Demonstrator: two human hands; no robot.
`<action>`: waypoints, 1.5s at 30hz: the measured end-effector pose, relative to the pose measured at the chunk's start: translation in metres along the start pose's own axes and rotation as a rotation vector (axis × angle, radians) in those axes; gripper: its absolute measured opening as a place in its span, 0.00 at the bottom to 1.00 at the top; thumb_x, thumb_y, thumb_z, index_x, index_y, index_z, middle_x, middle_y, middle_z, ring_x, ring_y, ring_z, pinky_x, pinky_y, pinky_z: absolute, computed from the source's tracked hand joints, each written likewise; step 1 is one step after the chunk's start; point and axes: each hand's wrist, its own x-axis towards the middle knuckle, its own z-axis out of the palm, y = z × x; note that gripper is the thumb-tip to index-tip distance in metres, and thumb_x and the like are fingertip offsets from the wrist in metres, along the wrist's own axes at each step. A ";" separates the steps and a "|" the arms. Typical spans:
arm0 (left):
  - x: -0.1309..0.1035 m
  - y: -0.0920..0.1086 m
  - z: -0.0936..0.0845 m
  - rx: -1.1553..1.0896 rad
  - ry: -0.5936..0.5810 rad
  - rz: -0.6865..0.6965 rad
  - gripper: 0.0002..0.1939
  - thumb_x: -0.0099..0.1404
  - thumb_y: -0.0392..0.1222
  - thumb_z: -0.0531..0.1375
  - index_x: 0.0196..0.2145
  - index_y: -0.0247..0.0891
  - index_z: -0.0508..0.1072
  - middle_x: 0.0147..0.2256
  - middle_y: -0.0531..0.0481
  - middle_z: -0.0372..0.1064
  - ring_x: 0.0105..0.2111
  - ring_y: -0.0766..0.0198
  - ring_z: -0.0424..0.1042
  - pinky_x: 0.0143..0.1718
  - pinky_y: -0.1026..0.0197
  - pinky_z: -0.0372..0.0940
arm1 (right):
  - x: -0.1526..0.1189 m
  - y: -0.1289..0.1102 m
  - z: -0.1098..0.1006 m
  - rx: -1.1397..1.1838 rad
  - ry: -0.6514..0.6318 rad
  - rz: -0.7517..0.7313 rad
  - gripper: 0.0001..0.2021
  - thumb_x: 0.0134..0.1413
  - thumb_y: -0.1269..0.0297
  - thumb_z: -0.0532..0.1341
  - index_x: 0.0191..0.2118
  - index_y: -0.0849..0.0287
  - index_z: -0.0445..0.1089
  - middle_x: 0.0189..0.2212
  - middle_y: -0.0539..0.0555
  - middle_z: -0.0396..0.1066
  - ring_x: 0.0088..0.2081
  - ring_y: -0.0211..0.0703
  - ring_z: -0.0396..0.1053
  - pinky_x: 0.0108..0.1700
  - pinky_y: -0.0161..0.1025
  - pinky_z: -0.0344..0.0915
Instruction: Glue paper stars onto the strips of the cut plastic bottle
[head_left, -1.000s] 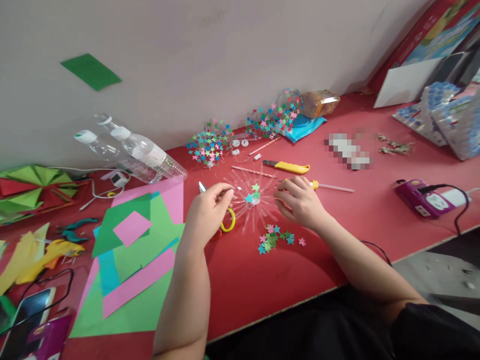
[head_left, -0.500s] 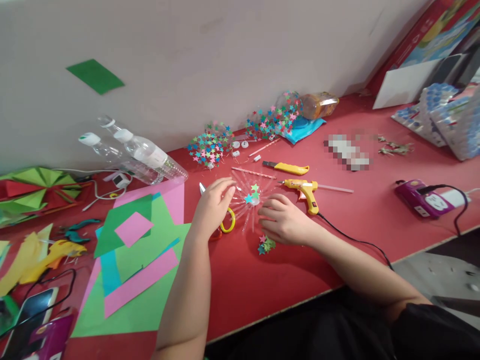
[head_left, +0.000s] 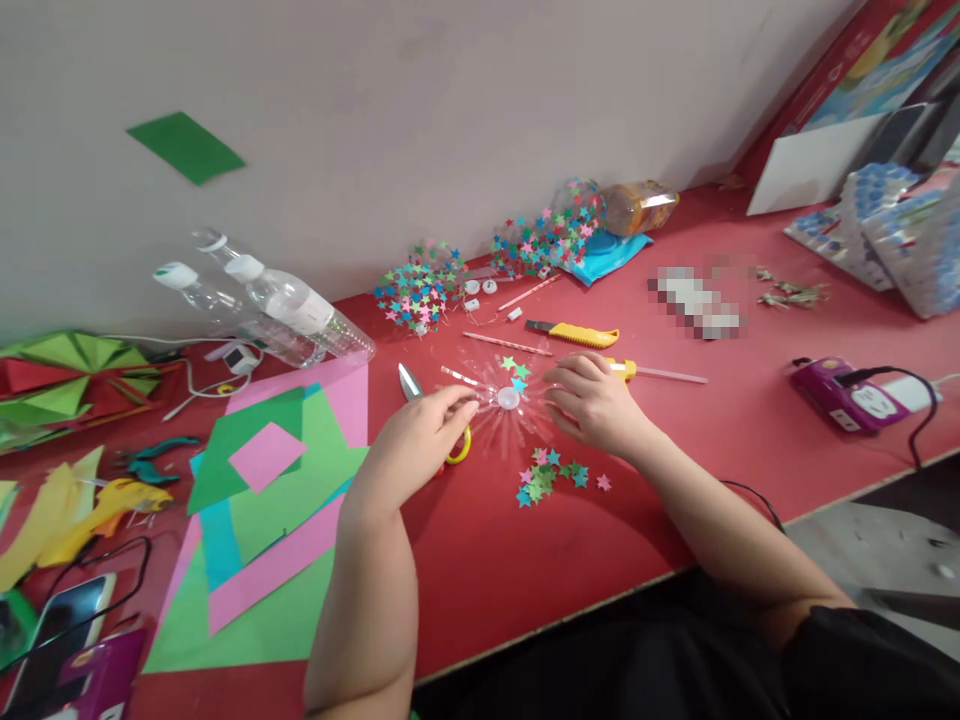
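Nearest you on the red tabletop (head_left: pixel 465 590), a loose scatter of paper stars (head_left: pixel 538 485) in green, pink and blue lies between your forearms, with overlapping paper sheets (head_left: pixel 281 490) off to your left. Just beyond the stars sits the fan of clear strips (head_left: pixel 508 398), spread out around a pale round centre, with two green stars and a blue one showing on its far side. Your left hand (head_left: pixel 420 435) is at the fan's left edge, thumb and fingers drawn close together beside the strips; I cannot tell whether they pinch one. Your right hand (head_left: pixel 596 405) is at the opposite edge, fingers loosely bent, and its grip is likewise unclear. The step in hand looks to be arranging or steadying those strips; the next move, I'd judge, calls for a light fingertip touch, as they look thin and easily bent. Mind the scissors (head_left: pixel 409 382), partly under your left hand, and the yellow glue gun (head_left: pixel 621 369), mostly hidden behind your right, which may be hot. Farther off lie a striped straw (head_left: pixel 508 344) and a yellow cutter (head_left: pixel 581 334), then star-covered clusters (head_left: pixel 424 290) near the wall.
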 end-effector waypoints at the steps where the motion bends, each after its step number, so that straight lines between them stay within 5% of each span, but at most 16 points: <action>1: -0.002 0.002 -0.001 0.009 -0.024 0.008 0.16 0.68 0.52 0.51 0.44 0.45 0.75 0.38 0.49 0.78 0.38 0.55 0.77 0.36 0.59 0.65 | 0.000 0.002 0.000 -0.006 0.008 0.021 0.08 0.61 0.67 0.56 0.32 0.56 0.71 0.42 0.55 0.74 0.45 0.48 0.64 0.49 0.48 0.61; 7: -0.008 0.009 -0.003 0.070 -0.120 0.046 0.17 0.67 0.52 0.52 0.41 0.44 0.76 0.38 0.48 0.78 0.36 0.56 0.76 0.32 0.60 0.63 | -0.001 0.010 0.002 -0.009 0.031 0.086 0.05 0.59 0.65 0.59 0.36 0.57 0.72 0.52 0.58 0.71 0.51 0.53 0.63 0.52 0.54 0.62; 13: -0.012 0.010 -0.004 0.061 -0.091 0.039 0.16 0.66 0.53 0.54 0.45 0.45 0.75 0.42 0.48 0.78 0.40 0.54 0.77 0.37 0.58 0.65 | -0.002 0.012 0.002 0.029 0.128 0.113 0.08 0.59 0.63 0.60 0.43 0.57 0.71 0.53 0.60 0.70 0.52 0.54 0.63 0.52 0.53 0.63; 22: -0.016 0.012 -0.011 -0.185 0.277 0.040 0.09 0.65 0.47 0.58 0.31 0.41 0.70 0.29 0.53 0.74 0.31 0.63 0.74 0.35 0.62 0.66 | -0.004 0.015 -0.010 0.235 0.286 0.238 0.08 0.61 0.65 0.56 0.33 0.57 0.70 0.31 0.56 0.71 0.34 0.43 0.68 0.38 0.43 0.65; 25: -0.016 0.015 -0.013 -0.237 0.359 0.059 0.13 0.68 0.46 0.54 0.28 0.39 0.68 0.27 0.52 0.73 0.28 0.66 0.73 0.32 0.64 0.65 | -0.001 0.008 -0.022 0.351 0.098 0.140 0.14 0.63 0.63 0.53 0.26 0.58 0.66 0.25 0.53 0.67 0.28 0.39 0.64 0.32 0.38 0.61; 28: -0.014 0.014 -0.012 -0.213 0.398 0.076 0.15 0.68 0.47 0.54 0.26 0.38 0.70 0.26 0.52 0.72 0.28 0.66 0.73 0.31 0.64 0.65 | 0.004 -0.005 -0.033 0.388 -0.275 0.049 0.18 0.62 0.61 0.54 0.21 0.58 0.63 0.21 0.50 0.64 0.24 0.35 0.59 0.29 0.36 0.55; 31: -0.012 0.012 -0.009 -0.248 0.421 0.097 0.07 0.66 0.43 0.57 0.32 0.39 0.71 0.30 0.52 0.73 0.32 0.65 0.74 0.35 0.63 0.67 | 0.008 -0.018 -0.037 0.300 -0.660 0.095 0.12 0.60 0.62 0.58 0.27 0.59 0.68 0.21 0.49 0.68 0.23 0.35 0.61 0.28 0.35 0.50; 34: -0.012 0.011 -0.006 -0.302 0.424 0.122 0.06 0.63 0.39 0.59 0.39 0.40 0.70 0.36 0.51 0.73 0.36 0.64 0.74 0.39 0.62 0.67 | 0.004 -0.029 -0.030 0.130 -0.889 0.137 0.07 0.59 0.64 0.59 0.34 0.60 0.71 0.26 0.53 0.73 0.26 0.38 0.67 0.27 0.36 0.46; 45: -0.014 0.019 -0.004 -0.212 0.312 0.117 0.03 0.65 0.40 0.58 0.35 0.40 0.72 0.32 0.54 0.73 0.34 0.66 0.74 0.37 0.63 0.65 | -0.025 -0.040 0.009 -0.062 -0.875 0.111 0.10 0.60 0.74 0.52 0.35 0.63 0.70 0.28 0.59 0.76 0.31 0.45 0.74 0.24 0.37 0.43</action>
